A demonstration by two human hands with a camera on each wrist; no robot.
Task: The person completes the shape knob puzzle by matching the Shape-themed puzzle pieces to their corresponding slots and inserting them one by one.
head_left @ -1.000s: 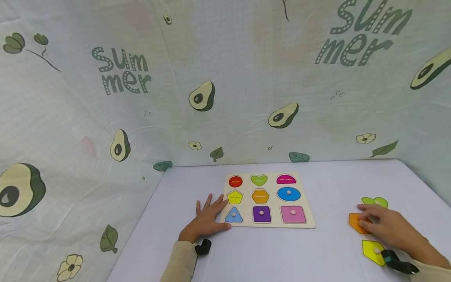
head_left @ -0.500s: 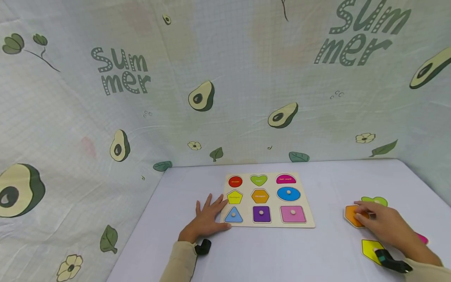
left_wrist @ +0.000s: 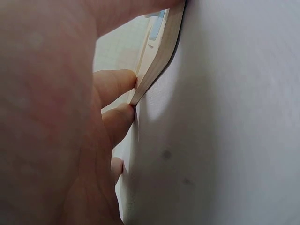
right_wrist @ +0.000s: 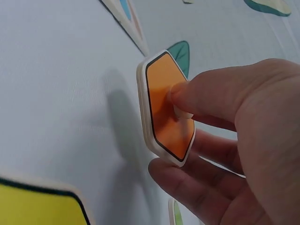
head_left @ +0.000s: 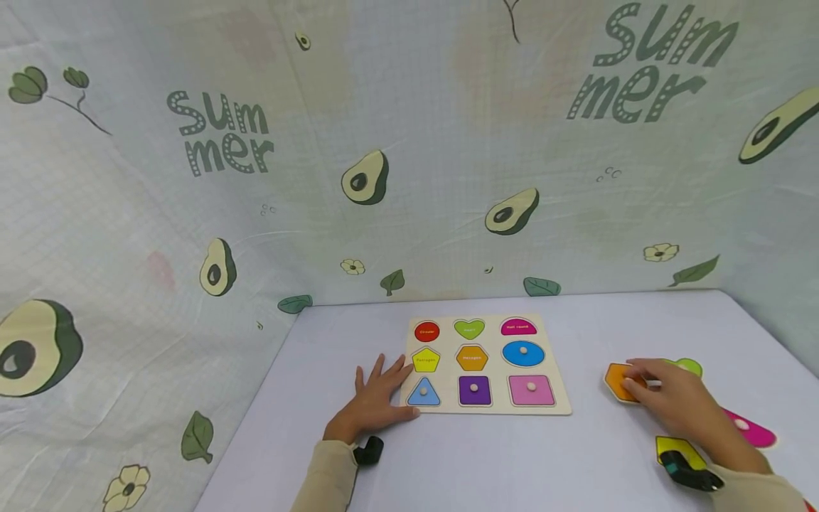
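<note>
From the head view, a pale table [head_left: 486, 455] stands under avocado-print cloth walls [head_left: 192, 213]. The puzzle board [head_left: 563, 405] lies mid-table; the left hand [head_left: 377, 398] rests flat, fingers spread, at the board's left edge. Right of the board, the right hand [head_left: 678, 405] pinches the orange hexagon [head_left: 617, 380].

Left wrist: straight fingertips [left_wrist: 117, 84] touch the board's edge [left_wrist: 159, 61].

Right wrist: thumb and fingers [right_wrist: 201, 98] grip the hexagon's [right_wrist: 161, 84] knob, the piece lifted off the table.

green heart piece [head_left: 689, 367] at four o'clock, magenta half-round piece [head_left: 748, 429] and yellow pentagon piece [head_left: 676, 448] at five, avocado-print backdrop [head_left: 365, 178] at twelve
</note>
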